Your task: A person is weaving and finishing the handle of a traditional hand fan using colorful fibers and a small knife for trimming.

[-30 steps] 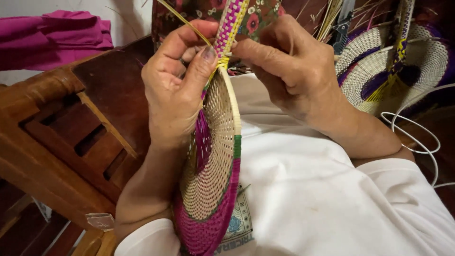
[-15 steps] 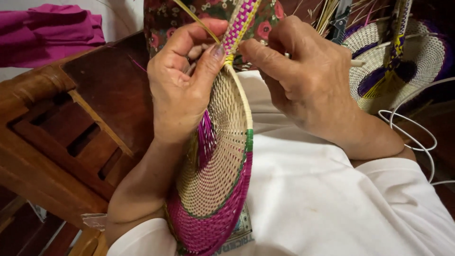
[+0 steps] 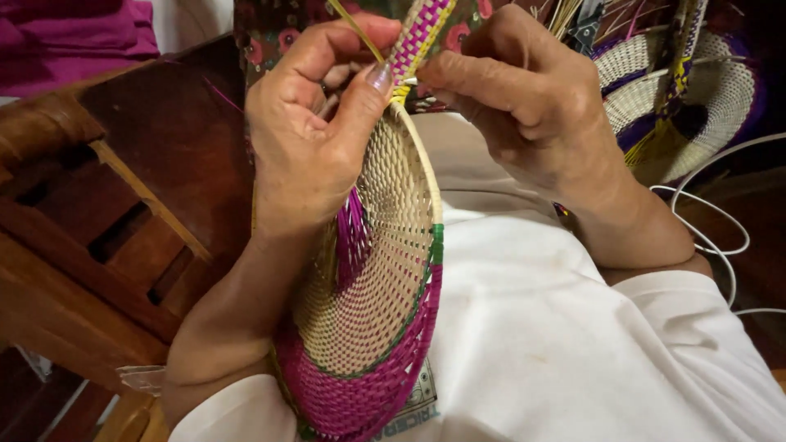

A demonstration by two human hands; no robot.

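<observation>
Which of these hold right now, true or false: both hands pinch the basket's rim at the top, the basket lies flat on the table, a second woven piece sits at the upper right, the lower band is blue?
1. The left hand and right hand pinch the top rim of the woven basket. True.
2. The basket lies flat on a table. False: it is held on edge over the lap.
3. A second woven piece sits upper right. True.
4. The lower band is blue. False: it is magenta.
</observation>
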